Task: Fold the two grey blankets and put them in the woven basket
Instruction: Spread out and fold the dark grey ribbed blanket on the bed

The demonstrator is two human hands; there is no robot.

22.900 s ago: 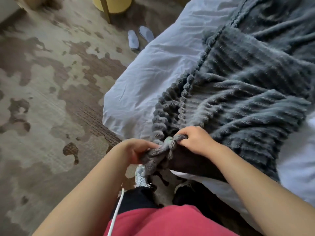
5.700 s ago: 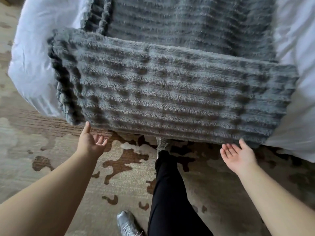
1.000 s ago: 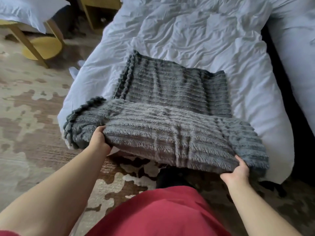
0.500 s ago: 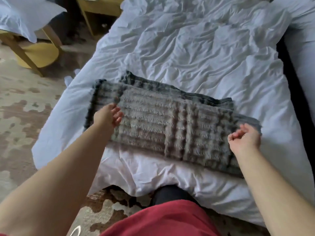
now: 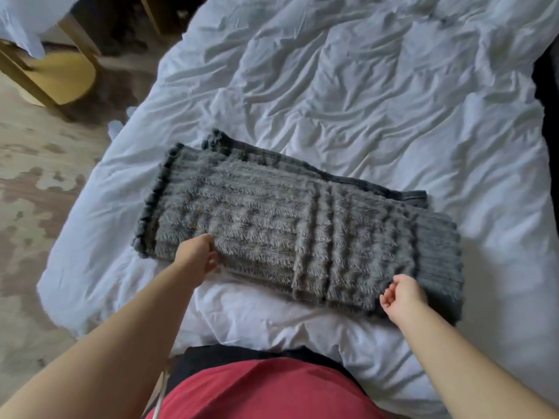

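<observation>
noted floor at far left, with a yellow stool beyond it, both well apart from the work. saw no basket anywhere in view. found the blanket laid across the near part of the bed, folded into a long strip. judged it put there for the flat, soft support a fold needs. made out a darker layer peeking from under its far edge; could not tell whether a lower fold or the second blanket.

found the left hand at the strip's near edge, towards its left end, bent down onto the pile. could not tell whether pinching the edge or only touching it — too blurred. judged this a placing for the next fold, end over end.

further right, found the right hand at the near right corner, loosely curled and holding nothing.

judged the strip's left end near the bed's side, so little margin there — but plenty of open sheet beyond the far edge and to the right for turning the strip.
</observation>
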